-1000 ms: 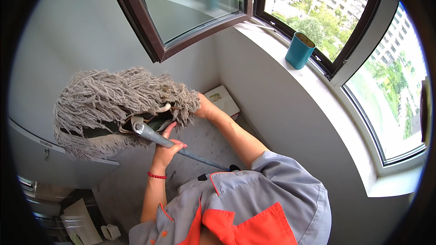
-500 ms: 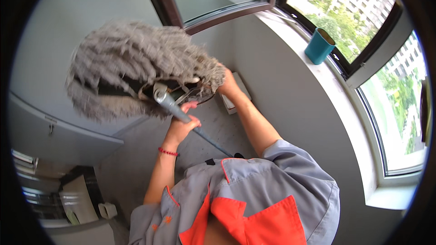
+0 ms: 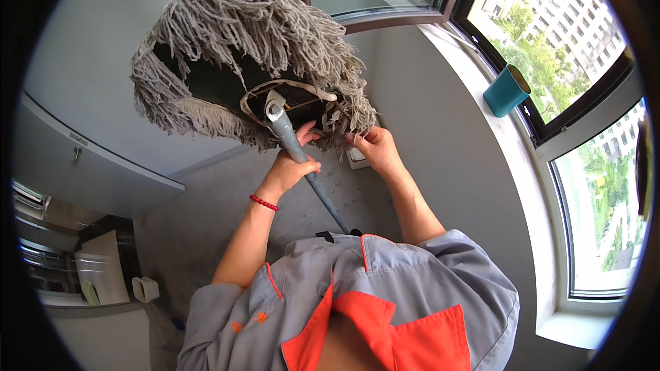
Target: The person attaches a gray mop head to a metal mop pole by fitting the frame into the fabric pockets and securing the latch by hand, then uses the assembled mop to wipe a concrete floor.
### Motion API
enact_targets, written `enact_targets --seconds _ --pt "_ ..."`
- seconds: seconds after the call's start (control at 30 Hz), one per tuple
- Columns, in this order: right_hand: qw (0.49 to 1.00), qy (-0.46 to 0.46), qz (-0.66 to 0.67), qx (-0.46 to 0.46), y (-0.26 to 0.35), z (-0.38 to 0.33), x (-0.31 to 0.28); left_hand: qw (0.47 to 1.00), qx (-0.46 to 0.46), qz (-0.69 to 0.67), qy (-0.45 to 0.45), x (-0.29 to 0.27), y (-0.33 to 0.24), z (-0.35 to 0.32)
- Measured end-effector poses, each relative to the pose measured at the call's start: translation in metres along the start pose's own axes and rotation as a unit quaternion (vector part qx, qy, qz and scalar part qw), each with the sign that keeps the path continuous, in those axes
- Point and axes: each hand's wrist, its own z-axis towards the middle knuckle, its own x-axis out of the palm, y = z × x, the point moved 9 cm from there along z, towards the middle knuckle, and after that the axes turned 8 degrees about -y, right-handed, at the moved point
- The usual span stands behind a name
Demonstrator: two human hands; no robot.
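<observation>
A large dust mop head (image 3: 254, 27) with shaggy grey-beige strands is raised in front of me, its dark backing and pale-trimmed opening facing me. From a joint at that opening a grey metal mop handle (image 3: 320, 196) slants down toward my waist. My left hand (image 3: 292, 165), below a red bead bracelet (image 3: 264, 203), is closed round the handle just under the joint, with some fingers lifted toward the mop head. At the right end of the head, my right hand (image 3: 378, 151) pinches the hanging strands between thumb and fingers.
A teal cup (image 3: 507, 91) stands on the white windowsill (image 3: 474, 106) at the right. Above the mop, a brown-framed window sash (image 3: 385, 19) is swung inward. Grey cabinet doors (image 3: 89, 158) line the left side. Low at the left is a counter with a small whitish container (image 3: 145, 289).
The mop head has shifted up and right in view, and its opening shows more fully. My right hand has come out from behind the strands to their edge. My left hand still grips the handle.
</observation>
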Motion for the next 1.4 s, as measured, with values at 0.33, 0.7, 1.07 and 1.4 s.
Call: enact_targets --seconds 0.33,0.7,1.07,1.4 --pt "0.991 0.055 -0.121 -0.019 0.045 -0.016 0.005 0.999 0.004 0.046 0.021 -0.006 0.009 0.004" --pt "0.99 0.076 0.123 0.004 0.047 0.024 0.024 0.995 -0.01 0.036 0.091 -0.005 0.01 -0.002" --pt "0.968 0.249 0.021 0.022 0.052 0.039 0.044 0.983 -0.03 -0.025 0.179 0.016 0.0 -0.005" --pt "0.982 -0.05 -0.097 -0.154 0.06 0.051 0.019 0.996 -0.019 -0.001 0.093 0.004 0.001 -0.008"
